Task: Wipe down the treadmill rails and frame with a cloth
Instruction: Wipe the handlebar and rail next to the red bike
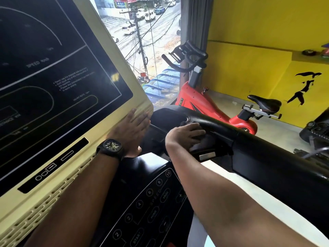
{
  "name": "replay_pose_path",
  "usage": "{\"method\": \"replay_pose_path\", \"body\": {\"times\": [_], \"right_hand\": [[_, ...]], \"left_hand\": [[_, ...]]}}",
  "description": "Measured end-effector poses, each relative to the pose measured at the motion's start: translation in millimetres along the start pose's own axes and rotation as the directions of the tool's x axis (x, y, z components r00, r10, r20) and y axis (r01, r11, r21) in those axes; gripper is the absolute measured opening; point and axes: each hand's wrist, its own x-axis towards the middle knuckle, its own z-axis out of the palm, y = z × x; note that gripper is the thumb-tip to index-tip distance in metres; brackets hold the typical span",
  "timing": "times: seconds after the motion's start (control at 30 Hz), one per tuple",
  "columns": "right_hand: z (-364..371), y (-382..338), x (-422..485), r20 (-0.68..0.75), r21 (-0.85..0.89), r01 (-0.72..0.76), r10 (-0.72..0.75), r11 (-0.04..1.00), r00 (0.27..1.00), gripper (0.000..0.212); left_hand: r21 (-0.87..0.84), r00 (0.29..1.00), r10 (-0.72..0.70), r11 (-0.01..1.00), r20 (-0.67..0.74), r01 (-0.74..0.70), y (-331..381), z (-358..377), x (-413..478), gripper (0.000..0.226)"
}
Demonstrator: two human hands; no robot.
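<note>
A dark cloth is pressed onto the black handrail, right of the console, under the flattened fingers of the right hand. The left hand is laid flat, released, on the console's corner. Firm, overlapping strokes along the rail are advised.

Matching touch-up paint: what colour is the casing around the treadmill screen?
Pale cream-yellow casing, seen best in the head view.
</note>
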Motion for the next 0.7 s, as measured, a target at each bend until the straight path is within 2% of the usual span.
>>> {"method": "replay_pose_path", "body": {"times": [0.13,0.3,0.33,0.4,0.47,0.53,0.63,0.7], "right_hand": [[4.4,8.3,-5.7,0.155,-0.106,0.166,-0.149,0.980,0.977,0.055],[-0.7,7.3,-3.2,0.184,-0.126,0.237,-0.212,0.963,0.960,0.053],[-1.0,7.8,-4.7,0.165,-0.157,0.291,-0.265,0.944,0.950,0.053],[-1.2,7.8,0.7,0.138,-0.253,0.480,-0.460,0.840,0.877,0.052],[-3.8,3.3,21.4,0.239,-0.366,0.661,-0.620,0.656,0.748,0.054],[-10.9,0.1,41.2,0.333,-0.361,0.696,-0.612,0.620,0.718,0.060],[-16.4,16.4,35.9,0.317,-0.377,0.710,-0.637,0.595,0.702,0.063],[-10.6,25.4,23.7,0.334,-0.365,0.795,-0.730,0.484,0.597,0.059]], "left_hand": [[-0.010,1.000,-0.001,1.000,-0.010,0.001,0.7,1.8,-0.6,0.094],[0.000,1.000,-0.019,1.000,-0.003,0.019,0.5,3.4,0.7,0.092],[-0.002,1.000,-0.015,1.000,-0.001,0.015,0.3,3.6,0.2,0.092],[-0.001,1.000,-0.016,1.000,-0.005,0.016,0.8,4.4,-1.0,0.092],[-0.030,1.000,-0.018,0.999,-0.018,0.018,0.8,5.6,-0.3,0.090],[-0.057,1.000,-0.021,0.998,-0.023,0.020,0.8,6.5,0.8,0.089],[-0.082,0.999,-0.029,0.996,-0.025,0.027,0.3,5.8,-0.2,0.088],[-0.077,0.998,-0.047,0.996,-0.031,0.044,0.7,8.0,1.6,0.087]]}}
